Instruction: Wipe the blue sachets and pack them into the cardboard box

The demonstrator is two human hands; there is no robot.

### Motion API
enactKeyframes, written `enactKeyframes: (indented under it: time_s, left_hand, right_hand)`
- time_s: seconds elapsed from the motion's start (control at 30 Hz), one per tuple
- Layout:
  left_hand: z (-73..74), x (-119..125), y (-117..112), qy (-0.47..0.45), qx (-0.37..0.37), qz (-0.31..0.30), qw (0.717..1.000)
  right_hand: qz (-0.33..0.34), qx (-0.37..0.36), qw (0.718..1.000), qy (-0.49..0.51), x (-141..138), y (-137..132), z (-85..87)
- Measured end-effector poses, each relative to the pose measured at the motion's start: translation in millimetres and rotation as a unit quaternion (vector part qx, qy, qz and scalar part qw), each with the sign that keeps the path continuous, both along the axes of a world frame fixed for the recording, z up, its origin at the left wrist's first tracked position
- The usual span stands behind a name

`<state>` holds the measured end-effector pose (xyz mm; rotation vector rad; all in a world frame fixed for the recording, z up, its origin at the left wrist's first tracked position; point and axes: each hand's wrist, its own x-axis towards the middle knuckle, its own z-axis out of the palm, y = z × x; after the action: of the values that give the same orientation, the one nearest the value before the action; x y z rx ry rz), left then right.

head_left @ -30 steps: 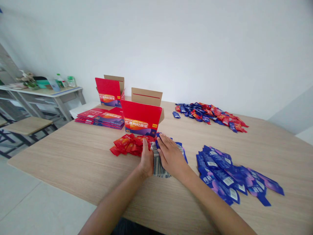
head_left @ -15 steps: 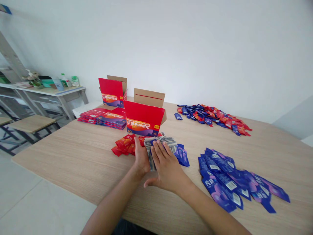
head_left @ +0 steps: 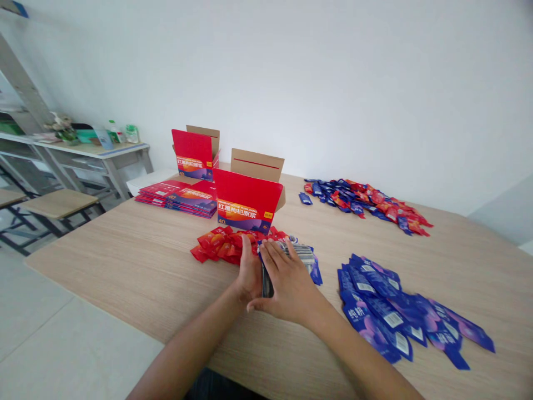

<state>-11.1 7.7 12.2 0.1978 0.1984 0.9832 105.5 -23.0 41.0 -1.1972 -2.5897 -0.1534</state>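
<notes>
A grey-and-white striped cloth item [head_left: 303, 253] lies between my hands near the table's middle; its exact kind I cannot make out. My left hand [head_left: 250, 276] holds its left side, thumb up, with the other fingers hidden. My right hand [head_left: 287, 280] lies flat over its top, fingers stretched out and thumb apart. Beyond my left thumb is a bunch of red sachets [head_left: 216, 244]. Blue sachets [head_left: 317, 273] show at the cloth's right edge, partly covered. Just behind stands an open red and purple carton [head_left: 247, 197] with its flaps up.
Flattened cartons [head_left: 179, 197] are stacked at the left, before a second open carton [head_left: 194, 155]. Larger blue sachets [head_left: 387, 305] lie spread on the right. A mixed red and blue sachet heap [head_left: 362, 200] rests near the wall. A stool [head_left: 62, 204] stands beyond the table's left edge.
My hands and the striped cloth have shifted slightly right, and less of the cloth shows past my fingers. More red sachets are visible behind my hands. The view has shifted a little.
</notes>
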Motion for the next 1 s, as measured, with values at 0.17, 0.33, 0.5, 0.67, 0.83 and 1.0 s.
enactKeyframes:
  time_s: [0.17, 0.33, 0.5, 0.67, 0.83, 1.0]
  left_hand:
    - [1.9, -15, 13, -0.006, 0.005, 0.008, 1.0]
    - [6.1, -17, 17, -0.013, 0.0, 0.026, 1.0]
    - [1.2, -9, 9, -0.023, 0.025, -0.006, 0.999]
    - [-8.7, 4, 2, 0.009, 0.032, -0.039, 0.999]
    - [-6.4, 2, 6, 0.015, 0.031, -0.046, 0.998]
    - [-1.2, -14, 15, -0.004, 0.037, -0.02, 0.999]
  right_hand:
    - [0.023, 0.023, 0.999, -0.005, -5, -7, -5.0]
    - [0.012, 0.002, 1.0, -0.019, -7, -14, -8.3]
    - [-0.005, -0.012, 1.0, -0.021, -5, -12, -3.8]
    - [-0.036, -0.056, 0.998, -0.014, 2, -1, 1.9]
    - [-0.039, -0.06, 0.997, -0.022, 2, 2, 2.2]
    - [-0.005, -0.046, 0.998, -0.048, -3, -5, 3.0]
